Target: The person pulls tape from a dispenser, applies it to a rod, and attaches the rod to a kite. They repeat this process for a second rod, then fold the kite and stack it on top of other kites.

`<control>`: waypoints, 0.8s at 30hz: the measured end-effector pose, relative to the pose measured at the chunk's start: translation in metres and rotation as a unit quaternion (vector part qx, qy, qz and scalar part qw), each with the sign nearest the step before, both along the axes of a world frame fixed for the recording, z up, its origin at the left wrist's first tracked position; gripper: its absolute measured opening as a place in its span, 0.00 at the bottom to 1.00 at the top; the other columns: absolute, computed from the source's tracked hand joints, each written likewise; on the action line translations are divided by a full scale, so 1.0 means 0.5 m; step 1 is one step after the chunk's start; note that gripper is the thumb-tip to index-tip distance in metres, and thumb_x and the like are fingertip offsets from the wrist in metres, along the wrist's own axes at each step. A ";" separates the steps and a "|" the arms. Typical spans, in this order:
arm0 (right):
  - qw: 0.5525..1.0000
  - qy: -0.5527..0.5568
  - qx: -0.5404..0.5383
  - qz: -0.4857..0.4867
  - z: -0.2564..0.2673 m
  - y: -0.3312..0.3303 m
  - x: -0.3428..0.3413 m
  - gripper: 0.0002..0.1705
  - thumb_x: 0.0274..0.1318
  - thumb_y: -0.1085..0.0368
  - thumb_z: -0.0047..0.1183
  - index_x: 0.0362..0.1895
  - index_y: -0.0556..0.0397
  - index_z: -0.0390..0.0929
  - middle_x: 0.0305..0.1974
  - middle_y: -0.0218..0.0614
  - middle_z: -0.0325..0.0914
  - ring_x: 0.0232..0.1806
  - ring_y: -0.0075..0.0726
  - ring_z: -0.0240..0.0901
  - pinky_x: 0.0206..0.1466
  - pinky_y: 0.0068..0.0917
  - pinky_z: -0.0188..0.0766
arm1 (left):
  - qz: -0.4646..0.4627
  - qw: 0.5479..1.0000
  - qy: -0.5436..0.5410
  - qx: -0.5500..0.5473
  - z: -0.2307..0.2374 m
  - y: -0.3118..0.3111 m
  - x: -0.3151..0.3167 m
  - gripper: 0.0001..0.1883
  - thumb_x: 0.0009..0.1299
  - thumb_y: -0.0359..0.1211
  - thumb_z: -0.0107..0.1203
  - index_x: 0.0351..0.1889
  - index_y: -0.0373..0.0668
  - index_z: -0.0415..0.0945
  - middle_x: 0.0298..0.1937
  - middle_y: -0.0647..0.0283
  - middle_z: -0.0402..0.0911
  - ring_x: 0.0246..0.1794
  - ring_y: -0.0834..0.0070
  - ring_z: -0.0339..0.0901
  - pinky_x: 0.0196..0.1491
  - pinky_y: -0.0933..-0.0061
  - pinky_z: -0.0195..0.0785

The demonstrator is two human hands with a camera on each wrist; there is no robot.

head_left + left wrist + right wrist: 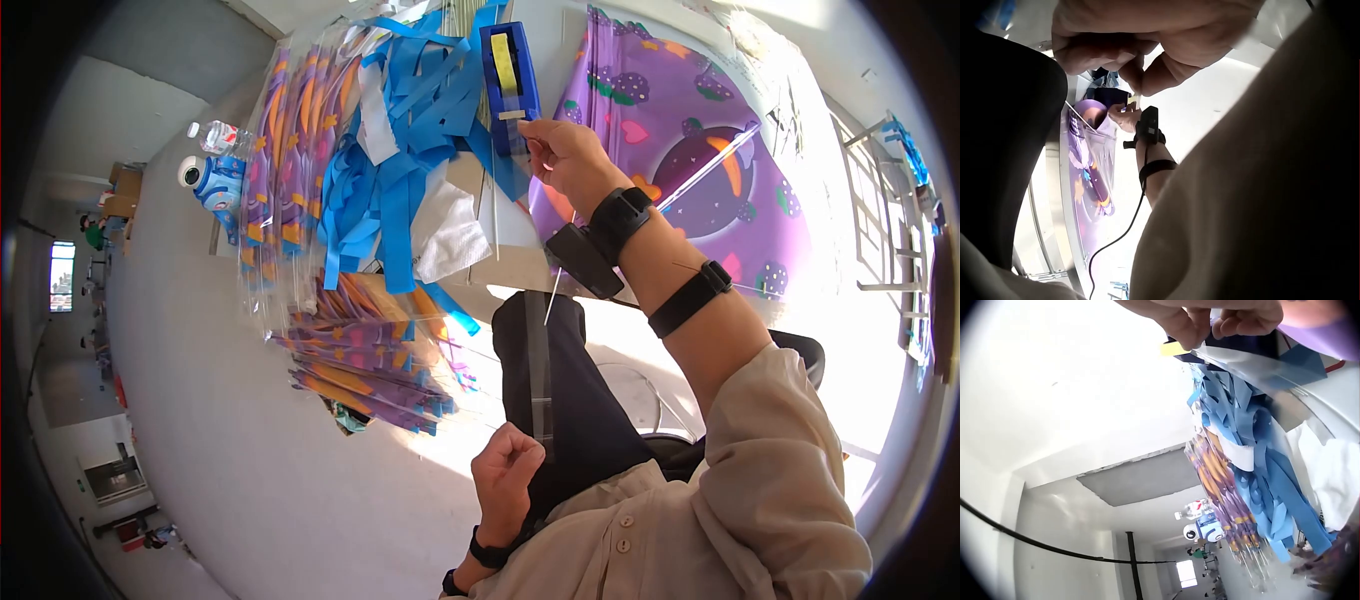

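My right hand (570,160) is at the front end of a blue tape dispenser (488,60), which carries a yellow-cored roll. Its curled thumb and fingers pinch clear tape (1235,365) beside the cutting edge. Low over the lap, my left hand (505,475) pinches the other end of the clear tape, and the strip (541,380) shows against the dark trousers. In the left wrist view the left fingers (1166,75) are curled together close to the camera. A purple printed sheet (625,130) lies beside the right hand, with a thin white rod (705,168) across it.
Blue strips (430,110) lie heaped left of the dispenser, near a white cloth (452,230). Bundles of purple and orange printed pieces (290,150) lie further left, with more (370,350) below the table edge. A blue bottle (220,185) and a clear bottle (222,137) stand beyond.
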State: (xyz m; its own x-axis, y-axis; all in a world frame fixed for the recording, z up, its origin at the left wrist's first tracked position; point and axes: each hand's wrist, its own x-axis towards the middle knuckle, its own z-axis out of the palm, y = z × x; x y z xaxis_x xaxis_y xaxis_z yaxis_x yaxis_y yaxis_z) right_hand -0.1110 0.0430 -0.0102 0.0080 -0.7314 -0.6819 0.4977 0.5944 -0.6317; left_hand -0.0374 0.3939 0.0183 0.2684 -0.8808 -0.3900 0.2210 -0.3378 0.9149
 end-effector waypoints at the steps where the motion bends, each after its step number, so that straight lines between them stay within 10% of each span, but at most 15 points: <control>1: 1.000 -0.006 -0.011 -0.014 -0.006 0.006 0.001 0.07 0.43 0.72 0.63 0.25 0.57 0.76 0.23 0.30 0.68 0.21 0.23 0.60 0.24 0.23 0.58 | 0.000 1.000 -0.009 0.009 0.000 0.005 0.001 0.06 0.60 0.23 0.52 0.22 0.37 0.69 0.22 0.73 0.63 0.22 0.87 0.55 0.26 0.85 0.48; 20: 0.986 0.167 -0.003 0.012 -0.098 -0.038 0.037 0.06 0.42 0.72 0.63 0.24 0.58 0.78 0.24 0.35 0.76 0.24 0.30 0.71 0.23 0.27 0.64 | 0.010 0.997 -0.033 0.073 -0.018 0.031 0.014 0.06 0.56 0.21 0.50 0.19 0.36 0.66 0.20 0.71 0.64 0.22 0.84 0.57 0.28 0.83 0.50; 24: 0.993 -0.093 -0.053 0.055 -0.004 0.023 -0.035 0.06 0.43 0.74 0.61 0.23 0.51 0.77 0.20 0.26 0.69 0.18 0.21 0.58 0.20 0.18 0.52 | 0.036 0.997 -0.038 0.053 -0.007 0.042 0.030 0.05 0.54 0.21 0.48 0.18 0.37 0.65 0.20 0.70 0.63 0.22 0.84 0.56 0.27 0.83 0.50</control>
